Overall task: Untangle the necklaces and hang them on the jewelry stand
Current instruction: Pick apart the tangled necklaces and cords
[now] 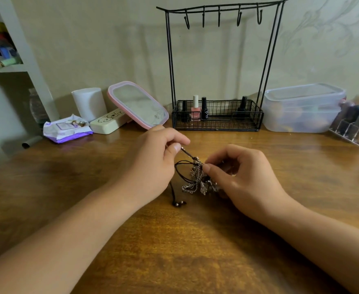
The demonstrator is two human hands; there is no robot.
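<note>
At bench centre, item one: necklaces (pixel 196 177), black cord and silver chain knotted in one clump, my left hand (pixel 153 162) pinching a cord end drawn toward 10 o'clock, my right hand (pixel 241 172) pinching the chain knot. Item two: jewelry stand (pixel 216 66) at 12 o'clock, hooks bare. I judge slack serves best: ease the cord through, never tug.

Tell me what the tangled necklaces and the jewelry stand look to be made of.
The tangled necklaces: one thin black cord, likely leather or waxed string, matte, with small metal beads at its end; the others silvery metal chains whose links glint. The jewelry stand: thin black-coated metal wire, judging by its slim rods, hooks and mesh basket.
</note>
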